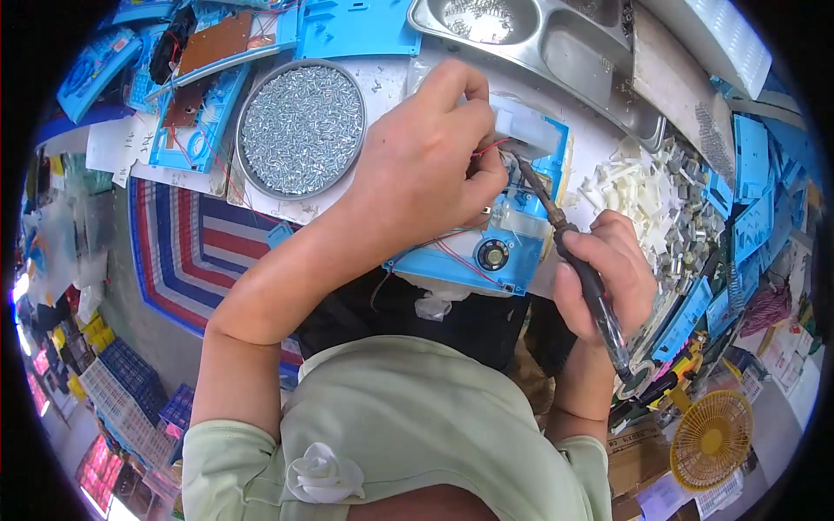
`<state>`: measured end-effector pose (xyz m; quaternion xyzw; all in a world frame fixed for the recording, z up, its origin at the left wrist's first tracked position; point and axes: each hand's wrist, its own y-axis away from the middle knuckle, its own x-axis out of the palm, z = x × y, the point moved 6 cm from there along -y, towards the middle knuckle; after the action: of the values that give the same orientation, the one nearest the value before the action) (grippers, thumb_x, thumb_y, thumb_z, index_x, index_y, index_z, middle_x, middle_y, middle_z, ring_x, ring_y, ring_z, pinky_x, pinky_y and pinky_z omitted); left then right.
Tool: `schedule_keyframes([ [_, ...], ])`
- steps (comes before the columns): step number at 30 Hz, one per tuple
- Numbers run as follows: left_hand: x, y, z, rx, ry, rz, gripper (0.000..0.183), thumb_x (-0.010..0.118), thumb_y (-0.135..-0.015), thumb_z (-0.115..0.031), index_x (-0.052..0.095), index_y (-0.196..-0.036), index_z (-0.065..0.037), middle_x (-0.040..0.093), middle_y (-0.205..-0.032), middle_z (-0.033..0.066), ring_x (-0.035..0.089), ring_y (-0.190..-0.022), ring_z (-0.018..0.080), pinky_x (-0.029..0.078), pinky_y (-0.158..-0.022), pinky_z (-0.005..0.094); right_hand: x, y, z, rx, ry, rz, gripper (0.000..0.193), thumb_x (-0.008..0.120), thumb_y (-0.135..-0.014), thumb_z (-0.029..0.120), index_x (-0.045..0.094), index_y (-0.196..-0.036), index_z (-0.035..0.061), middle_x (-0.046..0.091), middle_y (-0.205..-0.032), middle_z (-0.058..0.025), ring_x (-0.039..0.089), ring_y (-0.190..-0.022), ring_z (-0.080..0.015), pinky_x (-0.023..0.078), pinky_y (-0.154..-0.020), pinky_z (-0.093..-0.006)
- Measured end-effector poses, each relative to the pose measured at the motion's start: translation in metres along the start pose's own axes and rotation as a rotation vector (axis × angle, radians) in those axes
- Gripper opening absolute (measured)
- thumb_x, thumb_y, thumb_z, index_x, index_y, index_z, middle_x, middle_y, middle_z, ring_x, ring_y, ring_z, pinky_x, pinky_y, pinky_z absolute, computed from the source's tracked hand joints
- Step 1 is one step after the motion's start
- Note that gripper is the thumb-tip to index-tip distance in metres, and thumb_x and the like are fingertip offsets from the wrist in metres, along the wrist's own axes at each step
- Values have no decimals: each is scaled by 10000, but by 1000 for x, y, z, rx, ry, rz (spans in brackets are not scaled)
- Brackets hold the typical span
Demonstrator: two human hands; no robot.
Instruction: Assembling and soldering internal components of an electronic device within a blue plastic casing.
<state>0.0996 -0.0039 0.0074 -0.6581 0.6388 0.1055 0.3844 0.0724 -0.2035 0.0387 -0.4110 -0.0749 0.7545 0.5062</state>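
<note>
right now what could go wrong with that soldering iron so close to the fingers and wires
1. The left hand holds a white part right at the iron tip; a slip could burn the fingers.
2. Thin red wires cross the blue board beside the tip and might get scorched.
3. The right hand grips the iron far back, so the tip may wobble.
</note>
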Motion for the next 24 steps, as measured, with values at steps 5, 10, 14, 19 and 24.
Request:
schedule_keyframes([
  [5,0,0,0,0,-2,-7,134,730,-761,-90,621,-793,-19,599,-1040,107,645,-739,316,537,-644,421,-3,3,1,-9,-7,-19,300,749,-766,15,690,-1060,10,581,-671,-78,510,-567,-256,459,-619,-381],
  [10,1,0,0,2,-7,-9,140,731,-761,-92,615,-790,-19,599,-1041,107,644,-737,313,535,-644,421,-6,1,1,-20,-26,-32,279,745,-776,23,688,-1047,-9,604,-682,-95,522,-565,-258,466,-617,-385],
  [14,1,2,2,-18,12,11,147,735,-764,-98,617,-803,-21,597,-1042,105,644,-753,312,536,-650,420,-8,4,1,-7,-23,-41,262,745,-782,27,689,-1034,-22,613,-685,-104,534,-575,-262,476,-627,-390],
  [19,-12,1,-6,91,-32,-19,168,778,-753,-30,658,-871,-29,592,-1029,105,642,-751,221,537,-612,325,-21,10,4,-1,-7,-75,257,741,-792,40,684,-1031,-38,619,-695,-121,547,-590,-276,490,-648,-410],
  [24,-17,18,-30,122,76,195,219,789,-794,-62,688,-988,-56,606,-962,87,643,-759,246,545,-662,349,-49,38,-4,26,-17,-200,282,697,-783,-11,660,-1053,-83,635,-749,-156,555,-612,-269,481,-647,-415],
])
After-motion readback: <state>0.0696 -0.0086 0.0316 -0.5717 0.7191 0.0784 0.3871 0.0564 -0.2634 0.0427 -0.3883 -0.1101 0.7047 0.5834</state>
